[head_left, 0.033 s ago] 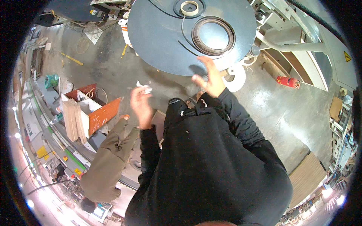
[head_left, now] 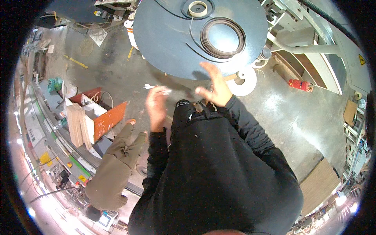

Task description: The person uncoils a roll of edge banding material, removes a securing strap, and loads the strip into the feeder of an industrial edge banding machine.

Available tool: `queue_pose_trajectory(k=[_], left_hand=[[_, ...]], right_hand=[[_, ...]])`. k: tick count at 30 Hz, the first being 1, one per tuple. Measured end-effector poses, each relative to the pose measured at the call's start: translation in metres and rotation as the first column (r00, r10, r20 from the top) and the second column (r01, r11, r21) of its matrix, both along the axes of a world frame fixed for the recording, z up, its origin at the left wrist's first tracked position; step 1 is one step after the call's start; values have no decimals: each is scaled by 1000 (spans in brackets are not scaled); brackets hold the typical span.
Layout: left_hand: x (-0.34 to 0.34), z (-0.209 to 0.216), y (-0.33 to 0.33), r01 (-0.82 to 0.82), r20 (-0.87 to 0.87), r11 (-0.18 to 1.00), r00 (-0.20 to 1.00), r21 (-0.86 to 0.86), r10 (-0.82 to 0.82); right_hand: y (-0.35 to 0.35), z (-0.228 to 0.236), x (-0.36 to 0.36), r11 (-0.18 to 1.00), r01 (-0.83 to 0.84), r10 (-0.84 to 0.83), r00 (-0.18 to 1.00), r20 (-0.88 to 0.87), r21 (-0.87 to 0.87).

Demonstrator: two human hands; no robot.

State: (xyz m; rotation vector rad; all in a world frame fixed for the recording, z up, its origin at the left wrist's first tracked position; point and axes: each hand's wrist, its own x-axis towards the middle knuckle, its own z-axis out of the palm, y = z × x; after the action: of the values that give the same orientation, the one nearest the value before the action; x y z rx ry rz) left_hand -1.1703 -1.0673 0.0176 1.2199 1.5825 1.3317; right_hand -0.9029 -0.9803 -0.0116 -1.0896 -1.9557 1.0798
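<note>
A small white scrap [head_left: 148,86], perhaps crumpled paper, sticks out at both sides of the fingers of my left hand [head_left: 156,107], which is closed on it in front of my body. My right hand [head_left: 217,90] holds nothing; its thumb and fingers are spread, just off the near edge of the round grey table [head_left: 164,43]. A coil of dark brown strip [head_left: 203,42] lies on that table, one loose end curving out toward its middle. Behind the coil sits a cream roll [head_left: 190,9] on a dark round hub.
A person [head_left: 109,172] in olive clothes stands at lower left, beside a long machine. Wooden boards [head_left: 76,123] and an orange-red panel [head_left: 111,120] stand nearer. At right are a white disc [head_left: 247,88], a red fire extinguisher [head_left: 300,85] and stacked boards [head_left: 319,186].
My left hand has moved right, toward my right hand, still with the white scrap. The right hand has shifted slightly left and nearer my body, fingers still spread.
</note>
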Motion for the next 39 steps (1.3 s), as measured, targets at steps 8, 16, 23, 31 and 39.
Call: queue_pose_trajectory(k=[8, 16, 23, 31, 39], left_hand=[[39, 21, 147, 558, -304, 826, 803, 78, -513], [-72, -66, 338, 402, -503, 896, 744, -188, -439], [-77, -107, 437, 781, -834, 618, 282, -87, -474], [-74, -118, 491, 964, -861, 263, 105, -34, -497], [-51, -82, 494, 920, -609, 372, 366, 122, -704]], right_hand=[[5, 6, -49, 900, 185, -281, 938, -201, -396], [89, 27, -81, 805, 579, -528, 798, 290, -130], [149, 29, -193, 847, 531, -516, 818, 253, 11], [138, 16, -196, 691, 705, -621, 692, 368, -161], [103, -17, -182, 347, 913, -852, 402, 335, -215]])
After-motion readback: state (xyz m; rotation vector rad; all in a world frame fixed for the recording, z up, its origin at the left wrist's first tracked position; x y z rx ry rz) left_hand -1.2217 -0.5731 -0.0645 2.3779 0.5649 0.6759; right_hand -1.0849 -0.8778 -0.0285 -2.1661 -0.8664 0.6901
